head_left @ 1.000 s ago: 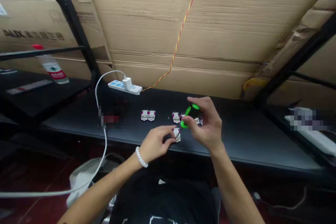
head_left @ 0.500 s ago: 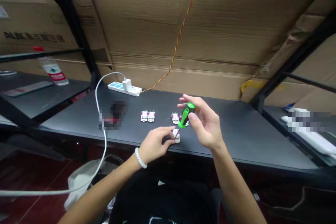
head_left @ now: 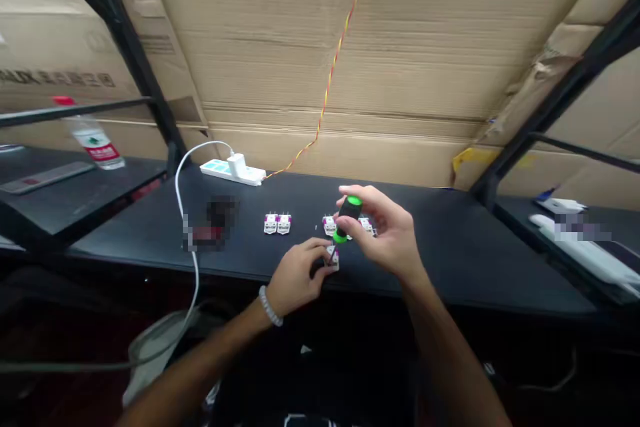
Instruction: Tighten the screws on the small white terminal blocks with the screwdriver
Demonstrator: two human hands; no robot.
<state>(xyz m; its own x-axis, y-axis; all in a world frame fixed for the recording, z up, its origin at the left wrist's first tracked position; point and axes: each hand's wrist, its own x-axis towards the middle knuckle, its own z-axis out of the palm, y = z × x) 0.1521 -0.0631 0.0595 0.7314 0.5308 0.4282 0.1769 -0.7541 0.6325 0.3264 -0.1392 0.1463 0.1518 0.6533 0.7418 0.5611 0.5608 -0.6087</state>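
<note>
Near the front edge of the dark table, my left hand (head_left: 299,275) pinches a small white-and-purple part with metal prongs (head_left: 334,260), possibly a plug or socket insert. My right hand (head_left: 385,227) grips a green-and-black screwdriver (head_left: 349,211) by its handle between thumb and fingers. The shaft slants down to the left onto the held part; its exact tip contact is too small to make out. Just behind, similar white-and-purple parts (head_left: 329,225) stand in a row, partly hidden by the screwdriver and right hand. Two more such parts (head_left: 277,223) sit side by side to the left.
A white power strip (head_left: 233,172) with a plugged-in charger lies at the back left, its white cable (head_left: 194,267) running over the front edge. Farther left stands a water bottle (head_left: 100,143). Black shelf posts (head_left: 493,177) and cardboard (head_left: 400,67) enclose the table (head_left: 480,260).
The screwdriver handle has turned in my right fingers, which have curled closer around it. My left hand still holds the same part. The whole view has shifted slightly.
</note>
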